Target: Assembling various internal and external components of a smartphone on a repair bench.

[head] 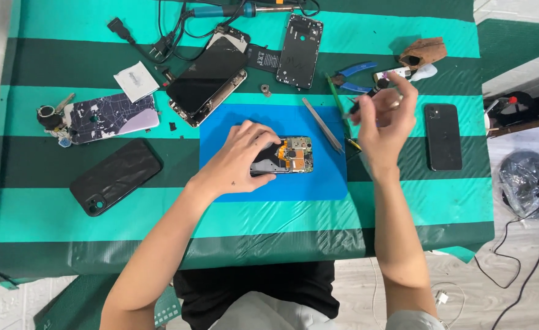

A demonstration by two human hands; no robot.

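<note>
Left hand (236, 162) lay flat-ish on the opened phone (287, 156), fingers (263, 135) spread and curled over its left half, pinning it to the blue mat (318, 183) at bench centre. Exposed board and gold shielding showed at the phone's 3 o'clock end.

Right hand (382, 122) was raised off the bench (281, 208) at the mat's 2 o'clock, fingers pinched shut around a thin dark-tipped screwdriver (367, 98), tip pointing toward 10 o'clock. Not touching the phone.

Around it:
- metal tweezers (322, 125) lay on the mat's upper edge, between the two hands
- blue-handled pliers (352, 76) at 12 o'clock from the right hand
- black phone (443, 136) face down at 3 o'clock, just beside the right wrist
- black phone case (115, 176) at 9 o'clock, well apart from the left hand
- patterned case (110, 117) at 10 o'clock
- large phone with screen lifted (208, 79) at 11 o'clock, a back housing (299, 52) beside it
- soldering iron (239, 9) and cables at the far edge, 12 o'clock

Bench cover was striped green and teal.
</note>
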